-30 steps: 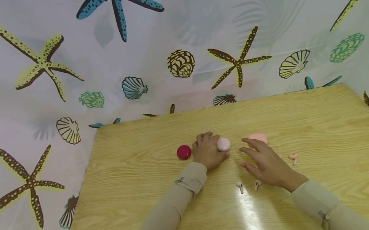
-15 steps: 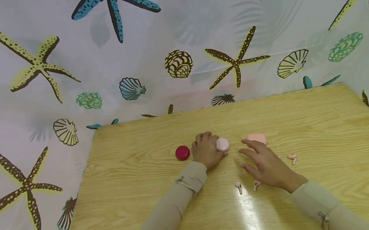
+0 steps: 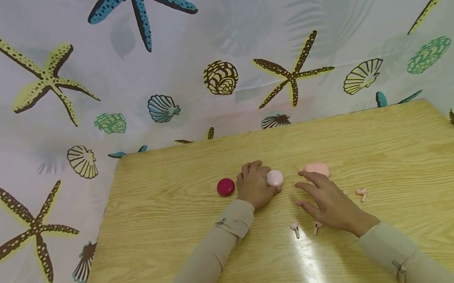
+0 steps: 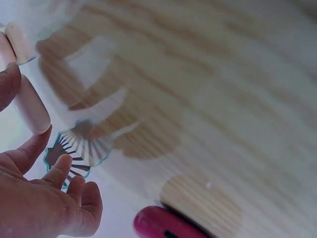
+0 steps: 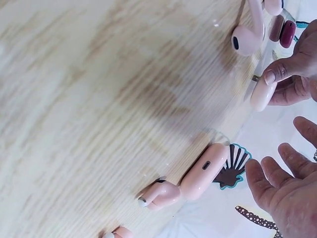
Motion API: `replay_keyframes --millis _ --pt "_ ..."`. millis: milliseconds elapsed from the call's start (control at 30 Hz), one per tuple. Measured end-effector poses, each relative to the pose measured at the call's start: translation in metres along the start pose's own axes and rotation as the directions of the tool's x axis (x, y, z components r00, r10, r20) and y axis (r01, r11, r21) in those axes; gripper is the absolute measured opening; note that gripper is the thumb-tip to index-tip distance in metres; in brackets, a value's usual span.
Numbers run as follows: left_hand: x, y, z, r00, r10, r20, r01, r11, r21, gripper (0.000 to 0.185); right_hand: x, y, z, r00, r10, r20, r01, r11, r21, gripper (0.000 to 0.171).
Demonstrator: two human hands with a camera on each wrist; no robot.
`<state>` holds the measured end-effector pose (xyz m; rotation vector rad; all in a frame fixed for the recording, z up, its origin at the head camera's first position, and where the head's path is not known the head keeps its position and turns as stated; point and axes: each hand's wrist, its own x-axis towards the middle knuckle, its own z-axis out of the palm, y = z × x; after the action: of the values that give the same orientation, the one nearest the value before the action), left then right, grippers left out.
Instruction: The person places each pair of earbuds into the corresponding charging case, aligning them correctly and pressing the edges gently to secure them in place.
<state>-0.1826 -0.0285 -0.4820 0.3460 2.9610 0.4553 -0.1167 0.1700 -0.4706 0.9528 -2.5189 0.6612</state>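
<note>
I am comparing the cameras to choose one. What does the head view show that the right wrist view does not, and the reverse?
Only the head view shows the whole wooden table, the sea-patterned curtain and both sleeves.

Only the right wrist view shows the port slot on the peach case and an earbud's dark opening, close up.

Both show the left hand pinching the pale pink case, the right hand open, and the magenta case.
</note>
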Motion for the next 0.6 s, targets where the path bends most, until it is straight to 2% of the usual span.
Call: replay_keyframes --millis 167,367,600 --pt "-0.005 -0.002 -0.005 0.999 0.026 -0.031 -0.025 1.000 0.012 0.054 0.002 -0.002 0.002 1.000 0.007 -0.002 -0.007 1.000 0.009 0.045" --pt "-0.014 -0.003 -0.016 0.995 0.062 -0.077 -0.064 0.998 -0.026 0.054 0.004 -0.003 0.003 1.000 0.004 -0.008 -0.004 1.000 0.010 0.045" --pt "-0.029 -0.003 -0.032 0.981 0.111 -0.159 -0.121 0.991 -0.055 0.053 0.013 -0.002 0.002 0.998 -0.029 -0.052 0.029 1.000 0.004 0.047"
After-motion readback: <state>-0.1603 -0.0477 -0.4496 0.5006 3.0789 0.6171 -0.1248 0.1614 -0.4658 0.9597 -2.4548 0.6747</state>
